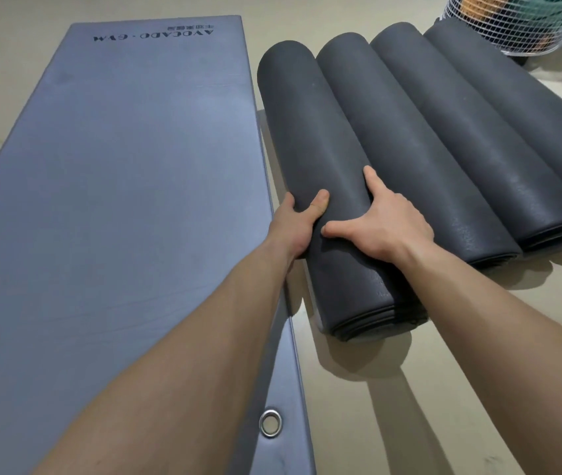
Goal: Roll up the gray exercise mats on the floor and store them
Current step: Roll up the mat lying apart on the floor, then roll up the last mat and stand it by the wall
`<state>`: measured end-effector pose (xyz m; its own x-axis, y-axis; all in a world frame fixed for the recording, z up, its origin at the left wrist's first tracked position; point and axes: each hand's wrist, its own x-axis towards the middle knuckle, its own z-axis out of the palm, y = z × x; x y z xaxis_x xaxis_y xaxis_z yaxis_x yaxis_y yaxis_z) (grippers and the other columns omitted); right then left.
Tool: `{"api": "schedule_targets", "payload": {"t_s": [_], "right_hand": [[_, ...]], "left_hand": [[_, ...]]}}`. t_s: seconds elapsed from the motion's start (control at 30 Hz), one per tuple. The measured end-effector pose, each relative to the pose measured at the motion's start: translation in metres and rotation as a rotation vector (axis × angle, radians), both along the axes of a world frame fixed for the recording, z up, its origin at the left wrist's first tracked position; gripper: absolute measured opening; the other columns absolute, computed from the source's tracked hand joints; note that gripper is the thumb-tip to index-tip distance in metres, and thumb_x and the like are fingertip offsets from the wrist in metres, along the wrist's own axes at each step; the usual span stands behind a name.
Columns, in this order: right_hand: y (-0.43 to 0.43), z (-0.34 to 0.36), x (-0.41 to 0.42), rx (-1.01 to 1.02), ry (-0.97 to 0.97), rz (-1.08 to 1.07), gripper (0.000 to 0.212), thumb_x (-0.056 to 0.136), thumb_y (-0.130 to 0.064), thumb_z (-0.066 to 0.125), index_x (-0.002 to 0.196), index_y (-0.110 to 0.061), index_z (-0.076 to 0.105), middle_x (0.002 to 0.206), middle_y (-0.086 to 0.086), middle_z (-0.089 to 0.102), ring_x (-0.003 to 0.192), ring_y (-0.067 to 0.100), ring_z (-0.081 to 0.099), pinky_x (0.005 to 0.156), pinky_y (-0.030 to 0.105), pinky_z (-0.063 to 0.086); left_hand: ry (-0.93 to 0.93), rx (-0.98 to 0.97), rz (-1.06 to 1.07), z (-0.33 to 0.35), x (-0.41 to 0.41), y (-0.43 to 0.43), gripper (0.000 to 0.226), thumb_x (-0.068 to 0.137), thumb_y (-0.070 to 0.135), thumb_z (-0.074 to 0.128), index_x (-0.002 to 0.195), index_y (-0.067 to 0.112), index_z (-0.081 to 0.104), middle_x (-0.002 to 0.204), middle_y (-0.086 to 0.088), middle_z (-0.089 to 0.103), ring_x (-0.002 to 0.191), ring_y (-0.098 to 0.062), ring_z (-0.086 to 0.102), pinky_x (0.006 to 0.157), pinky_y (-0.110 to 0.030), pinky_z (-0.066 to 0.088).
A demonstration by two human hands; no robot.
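Note:
Several dark gray rolled mats lie side by side on the beige floor. The nearest rolled mat is the leftmost. My left hand grips its left side, thumb on top. My right hand presses on its top right, fingers tucked into the groove against the second rolled mat. Two more rolled mats lie further right. A flat blue-gray mat with printed lettering at its far end lies unrolled on the left.
The flat mat has a metal eyelet at its near right corner. A white wire mesh basket with colored items stands at the back right, behind the rolls. Bare beige floor lies in front of the rolls.

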<state>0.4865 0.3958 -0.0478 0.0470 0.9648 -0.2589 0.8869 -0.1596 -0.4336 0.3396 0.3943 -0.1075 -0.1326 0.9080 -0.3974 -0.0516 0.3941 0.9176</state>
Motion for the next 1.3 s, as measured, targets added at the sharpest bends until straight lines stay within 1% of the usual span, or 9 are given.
{"api": "schedule_targets", "payload": {"t_s": [0.1, 0.3, 0.47, 0.57, 0.7, 0.93, 1.03, 1.13, 1.3], "right_hand": [[0.018, -0.002, 0.009, 0.002, 0.001, -0.027, 0.126, 0.054, -0.079, 0.07, 0.16, -0.051, 0.008, 0.144, 0.004, 0.055, 0.13, 0.033, 0.054, 0.096, 0.046, 0.045], [0.039, -0.002, 0.017, -0.009, -0.03, -0.081, 0.123, 0.053, -0.083, 0.068, 0.159, -0.055, 0.01, 0.148, 0.005, 0.049, 0.136, 0.036, 0.046, 0.101, 0.047, 0.042], [0.032, 0.002, 0.012, 0.038, -0.17, -0.074, 0.118, 0.056, -0.083, 0.07, 0.158, -0.049, 0.02, 0.145, 0.008, 0.036, 0.137, 0.034, 0.035, 0.101, 0.049, 0.042], [0.022, 0.009, -0.006, 0.139, -0.338, -0.082, 0.096, 0.067, -0.076, 0.067, 0.15, -0.036, 0.038, 0.139, 0.012, 0.039, 0.128, 0.038, 0.04, 0.097, 0.049, 0.041], [-0.011, 0.001, -0.05, 0.442, -0.58, 0.153, 0.059, 0.088, -0.042, 0.066, 0.14, -0.021, 0.047, 0.132, 0.014, 0.044, 0.117, 0.035, 0.044, 0.091, 0.046, 0.04], [-0.076, -0.037, -0.153, 0.314, -0.485, 0.5, 0.041, 0.095, -0.042, 0.055, 0.131, -0.02, 0.057, 0.132, 0.009, 0.05, 0.116, 0.031, 0.05, 0.086, 0.042, 0.041], [-0.129, -0.058, -0.183, 0.204, -0.389, 0.623, 0.044, 0.098, -0.044, 0.047, 0.133, -0.019, 0.059, 0.128, 0.008, 0.053, 0.111, 0.031, 0.054, 0.081, 0.041, 0.042], [-0.203, -0.077, -0.195, 0.167, -0.31, 0.832, 0.051, 0.096, -0.055, 0.048, 0.131, -0.018, 0.058, 0.127, 0.008, 0.056, 0.108, 0.031, 0.056, 0.081, 0.042, 0.048], [-0.303, -0.102, -0.179, 0.145, -0.437, 1.175, 0.092, 0.078, -0.081, 0.043, 0.139, -0.011, 0.043, 0.136, 0.013, 0.041, 0.12, 0.038, 0.042, 0.095, 0.056, 0.04]], "left_hand": [[0.031, -0.007, 0.007, 0.004, 0.011, 0.019, 0.066, 0.084, 0.066, 0.07, 0.138, 0.032, 0.053, 0.128, 0.009, 0.069, 0.112, -0.023, 0.069, 0.098, -0.05, 0.057], [0.159, -0.041, 0.004, 0.003, 0.019, 0.044, 0.107, 0.054, 0.089, 0.063, 0.147, 0.04, 0.043, 0.136, 0.009, 0.064, 0.119, -0.03, 0.065, 0.097, -0.054, 0.056], [0.359, -0.099, -0.179, 0.008, -0.008, -0.008, 0.076, 0.095, 0.065, 0.057, 0.16, 0.045, 0.023, 0.145, 0.006, 0.055, 0.116, -0.032, 0.066, 0.088, -0.041, 0.059], [0.548, -0.096, -0.313, -0.001, -0.052, -0.05, 0.073, 0.099, 0.061, 0.054, 0.162, 0.042, 0.021, 0.146, 0.001, 0.058, 0.123, -0.029, 0.063, 0.108, -0.044, 0.05], [0.769, -0.128, -0.403, 0.005, -0.119, -0.1, 0.069, 0.102, 0.053, 0.052, 0.163, 0.035, 0.025, 0.147, 0.007, 0.058, 0.13, -0.02, 0.056, 0.096, -0.028, 0.037], [1.05, -0.184, -0.558, -0.002, -0.21, -0.2, 0.061, 0.098, 0.051, 0.055, 0.155, 0.034, 0.041, 0.144, 0.005, 0.054, 0.129, -0.022, 0.054, 0.101, -0.038, 0.047], [1.186, -0.087, -0.674, -0.011, -0.232, -0.261, 0.066, 0.091, 0.061, 0.06, 0.149, 0.034, 0.045, 0.156, 0.008, 0.039, 0.139, -0.02, 0.041, 0.102, -0.039, 0.048], [1.288, 0.025, -0.828, -0.028, -0.251, -0.328, 0.088, 0.081, 0.074, 0.058, 0.154, 0.029, 0.038, 0.168, -0.002, 0.025, 0.15, -0.028, 0.028, 0.115, -0.044, 0.038], [1.416, 0.177, -0.889, -0.053, -0.285, -0.394, 0.105, 0.075, 0.088, 0.039, 0.157, 0.023, 0.032, 0.168, -0.009, 0.026, 0.15, -0.036, 0.028, 0.12, -0.051, 0.031]]}}
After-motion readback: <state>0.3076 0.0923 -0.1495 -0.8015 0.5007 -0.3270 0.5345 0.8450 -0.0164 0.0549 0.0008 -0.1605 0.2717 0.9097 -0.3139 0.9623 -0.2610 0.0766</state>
